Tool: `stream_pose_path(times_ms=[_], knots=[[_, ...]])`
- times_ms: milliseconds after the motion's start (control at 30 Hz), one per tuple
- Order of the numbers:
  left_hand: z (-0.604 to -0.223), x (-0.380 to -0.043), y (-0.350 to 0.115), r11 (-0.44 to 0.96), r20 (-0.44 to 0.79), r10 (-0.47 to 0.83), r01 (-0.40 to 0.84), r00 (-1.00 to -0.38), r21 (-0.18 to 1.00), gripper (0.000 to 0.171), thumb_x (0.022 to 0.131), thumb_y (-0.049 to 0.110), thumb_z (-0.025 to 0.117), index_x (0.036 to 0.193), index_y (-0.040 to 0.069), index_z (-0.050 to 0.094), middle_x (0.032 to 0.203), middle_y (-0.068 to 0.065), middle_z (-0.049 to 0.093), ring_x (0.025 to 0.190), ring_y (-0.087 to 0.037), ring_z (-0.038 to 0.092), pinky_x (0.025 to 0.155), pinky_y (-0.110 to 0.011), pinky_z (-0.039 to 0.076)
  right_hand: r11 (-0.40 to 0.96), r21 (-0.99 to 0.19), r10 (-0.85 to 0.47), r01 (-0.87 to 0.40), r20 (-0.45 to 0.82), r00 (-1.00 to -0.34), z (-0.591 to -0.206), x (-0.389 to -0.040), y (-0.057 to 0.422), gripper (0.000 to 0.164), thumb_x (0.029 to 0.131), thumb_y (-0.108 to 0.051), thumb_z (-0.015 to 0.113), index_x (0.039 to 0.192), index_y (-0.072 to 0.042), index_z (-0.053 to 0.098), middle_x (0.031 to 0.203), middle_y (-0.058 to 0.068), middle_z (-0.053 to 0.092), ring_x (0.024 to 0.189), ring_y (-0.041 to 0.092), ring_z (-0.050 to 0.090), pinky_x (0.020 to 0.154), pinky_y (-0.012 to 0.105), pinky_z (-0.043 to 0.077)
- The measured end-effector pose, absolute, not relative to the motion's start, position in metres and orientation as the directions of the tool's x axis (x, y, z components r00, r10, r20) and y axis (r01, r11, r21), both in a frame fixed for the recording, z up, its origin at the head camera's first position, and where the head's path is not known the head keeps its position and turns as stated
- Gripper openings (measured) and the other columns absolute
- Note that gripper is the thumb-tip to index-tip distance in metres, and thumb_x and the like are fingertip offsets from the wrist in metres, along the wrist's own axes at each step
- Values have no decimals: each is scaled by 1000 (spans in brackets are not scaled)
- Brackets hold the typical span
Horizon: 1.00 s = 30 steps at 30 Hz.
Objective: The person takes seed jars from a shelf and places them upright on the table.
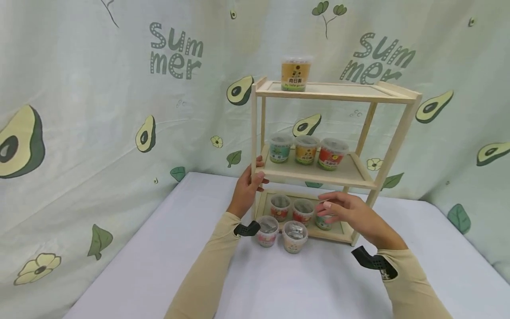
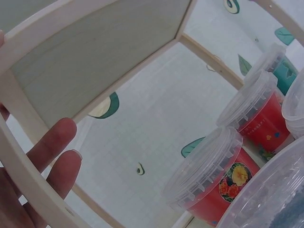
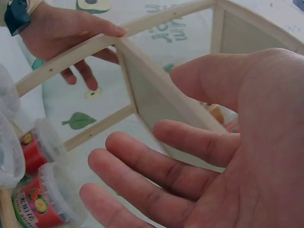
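My left hand grips the left front post of a small wooden shelf rack at middle-shelf height, its fingers reaching past the post in the left wrist view. Over the right end of the bottom shelf hovers my right hand, fingers spread and slightly bent, palm bare in the right wrist view. Just beyond its fingertips a green-labelled lidded cup stands, partly hidden by them. Two red-labelled cups share that shelf to its left, their clear lids on, seen close in the left wrist view.
On the table before the rack stand a pink-labelled cup and a peach-labelled cup. The middle shelf bears a teal cup, a yellow cup and a red cup. Another yellow cup tops the rack. A printed curtain hangs behind.
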<state>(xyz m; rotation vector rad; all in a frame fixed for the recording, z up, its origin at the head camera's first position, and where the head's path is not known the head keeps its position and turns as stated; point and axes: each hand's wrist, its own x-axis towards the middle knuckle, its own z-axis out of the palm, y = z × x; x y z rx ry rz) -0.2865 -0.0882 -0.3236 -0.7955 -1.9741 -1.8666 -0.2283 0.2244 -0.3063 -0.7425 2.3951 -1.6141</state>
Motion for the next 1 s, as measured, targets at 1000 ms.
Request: stream_pose_path(times_ms=[1000], knots=[[-326,-285,-88,0,578,182,588,-796,809,43,108,19,49,146,-1,45,158,-12,38,106,-41,63,82,-55,52,324,-763,-401,-559,425,-812,-166,-213,221,37,106,-28,52,135,-4,56,123,16,65,111,28,65,89,29,54]])
